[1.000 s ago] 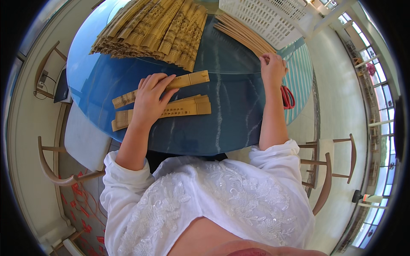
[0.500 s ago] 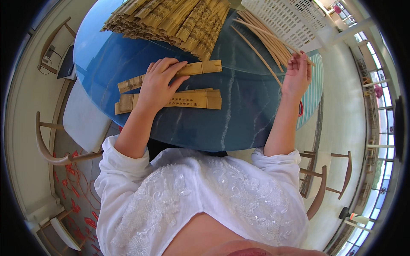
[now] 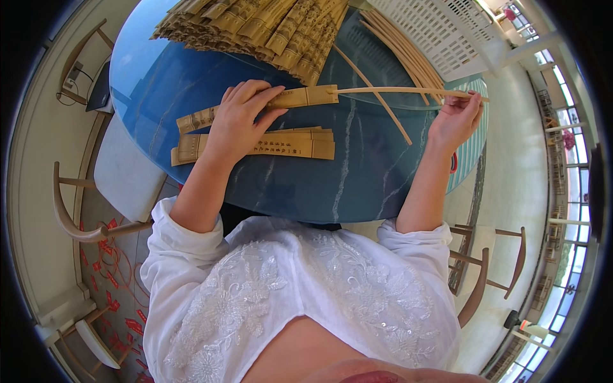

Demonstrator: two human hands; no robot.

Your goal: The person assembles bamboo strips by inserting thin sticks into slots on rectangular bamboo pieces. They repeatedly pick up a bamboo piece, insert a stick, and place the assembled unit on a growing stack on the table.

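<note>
My left hand (image 3: 239, 121) rests over a long gold printed paper sleeve (image 3: 313, 96), its fingers and thumb holding the sleeve against the blue table (image 3: 287, 198). In my right hand (image 3: 454, 124) is the far right end of a thin wooden stick (image 3: 396, 90). The stick's left tip meets the sleeve's right end; whether it is inside cannot be made out. Nearer me, several more gold sleeves (image 3: 300, 145) lie stacked partly under my left wrist. Between the hands, a loose wooden stick (image 3: 377, 99) lies slanted beneath the held one.
A large fanned pile of gold sleeves (image 3: 255, 32) covers the far left of the table. Several wooden sticks (image 3: 408, 57) lie bundled beside a white perforated plastic basket (image 3: 453, 32) at far right. Wooden chairs stand left (image 3: 96, 236) and right (image 3: 479, 281).
My right hand has moved right, and the stick it holds now spans across to the sleeve's end. The loose stick has shifted left. My left hand stays on the sleeve.
</note>
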